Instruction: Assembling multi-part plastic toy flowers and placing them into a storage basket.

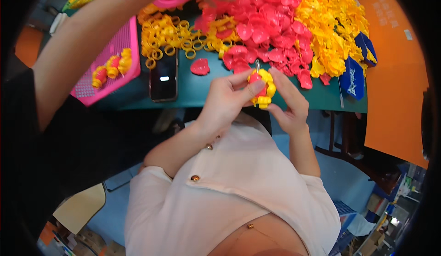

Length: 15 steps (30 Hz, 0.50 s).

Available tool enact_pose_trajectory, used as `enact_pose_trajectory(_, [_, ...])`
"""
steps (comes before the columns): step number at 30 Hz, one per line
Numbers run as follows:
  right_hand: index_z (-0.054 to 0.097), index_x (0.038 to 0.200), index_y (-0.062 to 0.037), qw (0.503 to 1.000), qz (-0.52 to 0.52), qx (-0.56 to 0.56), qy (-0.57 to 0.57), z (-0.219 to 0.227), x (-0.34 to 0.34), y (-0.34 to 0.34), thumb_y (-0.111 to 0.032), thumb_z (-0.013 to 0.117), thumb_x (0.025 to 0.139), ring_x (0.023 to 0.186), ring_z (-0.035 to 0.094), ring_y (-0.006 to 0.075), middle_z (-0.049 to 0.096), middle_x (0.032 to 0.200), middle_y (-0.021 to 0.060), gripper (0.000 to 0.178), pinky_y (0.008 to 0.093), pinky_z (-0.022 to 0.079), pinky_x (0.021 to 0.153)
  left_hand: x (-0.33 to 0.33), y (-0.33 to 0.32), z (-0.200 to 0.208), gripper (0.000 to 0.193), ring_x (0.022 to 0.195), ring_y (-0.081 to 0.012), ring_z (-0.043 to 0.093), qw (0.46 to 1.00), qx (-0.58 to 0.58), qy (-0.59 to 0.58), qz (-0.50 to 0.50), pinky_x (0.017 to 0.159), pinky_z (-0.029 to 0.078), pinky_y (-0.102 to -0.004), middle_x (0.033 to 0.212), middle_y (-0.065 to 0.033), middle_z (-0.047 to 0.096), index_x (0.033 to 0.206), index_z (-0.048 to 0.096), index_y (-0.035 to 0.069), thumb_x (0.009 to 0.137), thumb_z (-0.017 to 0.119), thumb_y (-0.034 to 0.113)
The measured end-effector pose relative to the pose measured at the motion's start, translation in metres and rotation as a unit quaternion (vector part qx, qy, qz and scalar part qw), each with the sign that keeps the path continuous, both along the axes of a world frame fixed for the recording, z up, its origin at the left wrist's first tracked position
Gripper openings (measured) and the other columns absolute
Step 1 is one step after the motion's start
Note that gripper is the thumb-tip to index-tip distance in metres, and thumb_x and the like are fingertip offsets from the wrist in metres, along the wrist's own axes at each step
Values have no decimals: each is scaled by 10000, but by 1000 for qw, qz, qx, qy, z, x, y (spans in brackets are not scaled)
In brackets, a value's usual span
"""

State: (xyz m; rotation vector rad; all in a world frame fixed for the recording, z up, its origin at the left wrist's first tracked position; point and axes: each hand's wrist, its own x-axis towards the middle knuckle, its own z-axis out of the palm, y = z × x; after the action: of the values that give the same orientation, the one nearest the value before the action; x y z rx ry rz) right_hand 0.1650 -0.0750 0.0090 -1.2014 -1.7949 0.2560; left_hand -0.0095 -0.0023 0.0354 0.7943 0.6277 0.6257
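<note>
At the table's near edge, my left hand [223, 97] and my right hand [292, 104] hold a small yellow and red plastic toy figure [268, 90] between them. My left thumb presses on its red front, with the left fingers curled around its side. The right fingertips and thumb grip its right side. A thin metal tip [257, 64] shows just beyond the figure; whether it touches it I cannot tell. Close beyond my hands lie red plastic shell pieces [262, 28], and a single red shell [200, 67] lies to the left.
Another person's arm [92, 31] reaches across from the left, hand blurred. A pink basket [134, 49] holds several yellow and red figures, beside a phone [163, 79]. Yellow rings [184, 44], yellow parts [330, 22], blue boxes [353, 79] and an orange carton [395, 86] surround the work area.
</note>
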Motion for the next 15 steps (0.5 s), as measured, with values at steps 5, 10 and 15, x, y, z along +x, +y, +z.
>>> enact_pose_trajectory(5, [524, 1257, -14, 1000, -1, 4, 25, 4, -4, 1, -121, 739, 727, 1201, 497, 365, 534, 1260, 217, 582, 420, 383, 1003, -1, 0, 3, 369, 896, -102, 604, 1000, 31, 3, -3, 760, 511, -228, 1004, -71, 636, 1186, 555, -51, 895, 620, 167])
enact_pose_trajectory(10, [532, 1241, -14, 1000, -7, 15, 16, -3, -5, 8, -98, 734, 718, 1183, 509, 366, 547, 1250, 195, 567, 433, 387, 997, 3, 4, -7, 426, 884, -116, 616, 997, 76, 29, 9, 775, 515, -236, 1015, -79, 636, 1205, 540, -52, 853, 670, 150])
enact_pose_trajectory(15, [539, 1240, -32, 998, -44, 9, 36, -33, -3, 31, -57, 748, 682, 1198, 500, 326, 550, 1260, 150, 596, 406, 383, 1008, 16, 27, -43, 412, 893, -126, 623, 995, 75, 31, 54, 727, 532, -241, 1021, -64, 642, 1205, 558, -19, 846, 674, 146])
